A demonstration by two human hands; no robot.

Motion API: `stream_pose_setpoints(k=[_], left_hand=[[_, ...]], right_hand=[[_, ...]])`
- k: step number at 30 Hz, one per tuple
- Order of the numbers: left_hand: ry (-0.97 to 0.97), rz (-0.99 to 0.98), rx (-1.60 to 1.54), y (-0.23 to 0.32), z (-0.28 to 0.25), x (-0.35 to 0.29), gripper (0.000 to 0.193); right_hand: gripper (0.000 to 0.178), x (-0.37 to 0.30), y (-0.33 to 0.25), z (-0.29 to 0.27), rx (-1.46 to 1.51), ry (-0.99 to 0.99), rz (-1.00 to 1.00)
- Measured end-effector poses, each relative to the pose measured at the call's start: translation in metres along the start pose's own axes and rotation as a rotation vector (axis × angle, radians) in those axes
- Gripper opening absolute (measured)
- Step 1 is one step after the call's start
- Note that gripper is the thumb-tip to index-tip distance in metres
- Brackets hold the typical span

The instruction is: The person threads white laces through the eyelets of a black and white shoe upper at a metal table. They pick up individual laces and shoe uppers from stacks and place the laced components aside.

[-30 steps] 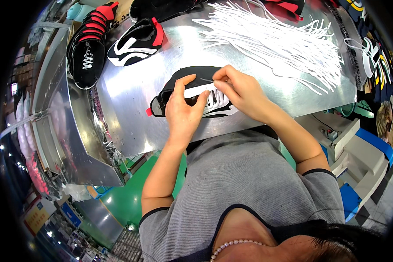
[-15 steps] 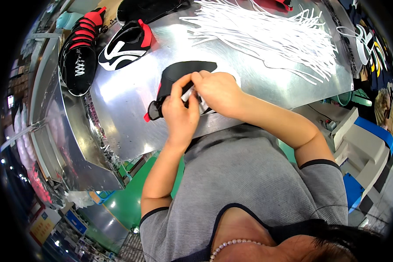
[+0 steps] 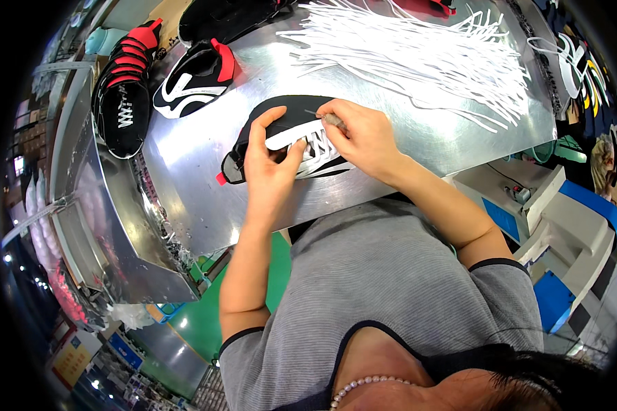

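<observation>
A black shoe upper with white laces and a red heel tab lies on its side near the table's front edge. My left hand grips its side, with the index finger on the black part and the thumb beside the laces. Between the two lies a white strip of the upper. My right hand is closed around the short handle of an awl-like tool. Its thin metal tip points left over the upper. Whether the tip is hooked cannot be made out.
White laces lie in a large loose pile at the back of the metal table. More shoe uppers lie at the back left, and a black and red one rests along the left edge. A grey and blue machine stands at the right.
My hands have moved apart from their close pinch, uncovering the white laced part of the upper. My right hand has shifted right, and the tool now shows. The upper has turned slightly.
</observation>
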State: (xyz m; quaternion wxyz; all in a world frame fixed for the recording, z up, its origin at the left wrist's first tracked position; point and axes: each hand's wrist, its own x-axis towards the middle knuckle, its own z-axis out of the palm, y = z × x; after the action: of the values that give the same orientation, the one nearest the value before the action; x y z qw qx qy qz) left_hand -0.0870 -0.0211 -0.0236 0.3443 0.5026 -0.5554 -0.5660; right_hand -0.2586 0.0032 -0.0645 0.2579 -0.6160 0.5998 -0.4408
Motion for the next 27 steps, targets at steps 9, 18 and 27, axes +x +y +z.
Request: stream_pose_setpoints(k=[9, 18, 27], left_hand=[[-0.142, -0.138, -0.207, 0.013, -0.015, 0.001, 0.051], [-0.15, -0.213, -0.235, 0.002, -0.025, 0.007, 0.042], [-0.159, -0.153, -0.075, 0.007, -0.026, 0.015, 0.041]], right_hand=[[0.023, 0.004, 0.002, -0.003, -0.032, -0.023, -0.446], [0.023, 0.006, -0.005, -0.002, 0.182, -0.085, -0.404], [0.027, -0.018, 0.004, 0.01, 0.035, -0.07, -0.488]])
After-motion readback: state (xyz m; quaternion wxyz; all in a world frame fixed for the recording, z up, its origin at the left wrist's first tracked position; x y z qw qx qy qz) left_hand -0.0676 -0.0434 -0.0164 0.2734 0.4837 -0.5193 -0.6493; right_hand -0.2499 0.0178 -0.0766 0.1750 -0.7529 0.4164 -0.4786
